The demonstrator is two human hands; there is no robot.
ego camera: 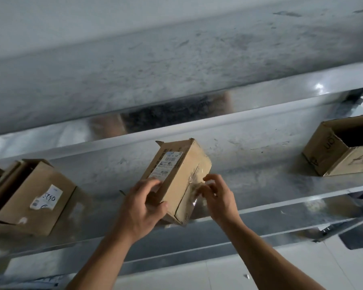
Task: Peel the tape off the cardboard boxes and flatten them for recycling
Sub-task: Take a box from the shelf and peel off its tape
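Observation:
A small brown cardboard box [177, 174] with a white shipping label on top stands tilted on the metal table [249, 164], in the middle of the view. My left hand [143, 206] grips its near left corner, thumb on the side face and fingers over the top. My right hand [217, 195] is at the box's right face, and its fingertips pinch a strip of clear tape [194, 188] that runs down that face. The tape looks crinkled and partly lifted.
A closed cardboard box [32, 197] with a handwritten label lies at the left of the table. An open-topped box [342, 149] sits at the right. A grey wall rises behind the table, and its near edge runs just below my wrists.

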